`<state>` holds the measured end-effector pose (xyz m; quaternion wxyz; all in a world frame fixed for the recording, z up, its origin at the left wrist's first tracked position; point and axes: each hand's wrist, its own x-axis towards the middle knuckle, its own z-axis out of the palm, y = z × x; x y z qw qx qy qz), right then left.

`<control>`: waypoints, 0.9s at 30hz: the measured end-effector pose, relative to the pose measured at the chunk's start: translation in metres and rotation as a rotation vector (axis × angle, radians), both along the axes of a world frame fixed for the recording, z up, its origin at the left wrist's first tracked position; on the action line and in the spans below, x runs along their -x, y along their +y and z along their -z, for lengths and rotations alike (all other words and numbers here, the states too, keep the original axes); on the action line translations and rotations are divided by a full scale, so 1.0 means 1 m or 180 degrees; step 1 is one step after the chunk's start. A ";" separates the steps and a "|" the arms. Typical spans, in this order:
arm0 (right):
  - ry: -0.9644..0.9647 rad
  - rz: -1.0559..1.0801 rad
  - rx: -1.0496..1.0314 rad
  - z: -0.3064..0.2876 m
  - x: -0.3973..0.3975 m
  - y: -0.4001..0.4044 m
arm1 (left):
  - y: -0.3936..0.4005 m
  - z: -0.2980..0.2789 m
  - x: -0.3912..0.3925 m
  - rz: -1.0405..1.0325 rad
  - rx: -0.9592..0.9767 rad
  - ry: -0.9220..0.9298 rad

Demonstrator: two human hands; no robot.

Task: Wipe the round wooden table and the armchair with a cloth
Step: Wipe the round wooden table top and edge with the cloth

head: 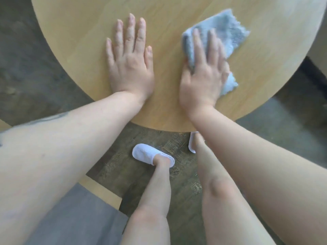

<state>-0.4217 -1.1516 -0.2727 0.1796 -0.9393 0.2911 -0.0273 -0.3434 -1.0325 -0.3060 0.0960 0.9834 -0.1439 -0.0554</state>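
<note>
The round wooden table (74,41) fills the upper part of the head view, pale and bare, its near edge curving just above my feet. My left hand (130,61) lies flat on the tabletop, fingers spread, holding nothing. My right hand (203,73) presses flat on a grey-blue cloth (224,30), which spreads out beyond my fingers and past the right side of my palm. The cloth and right hand look blurred. The armchair is partly seen at the lower left as a grey seat (77,216) with a pale wooden edge.
Dark wood-pattern floor (180,174) lies under the table. My legs stand close to the table's near edge in white slippers (150,155). A dark object (316,73) shows at the right edge beyond the table.
</note>
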 end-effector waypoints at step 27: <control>0.0303 0.1045 0.0400 0.018 0.036 0.017 | 0.016 -0.006 -0.064 0.1660 0.0165 0.0159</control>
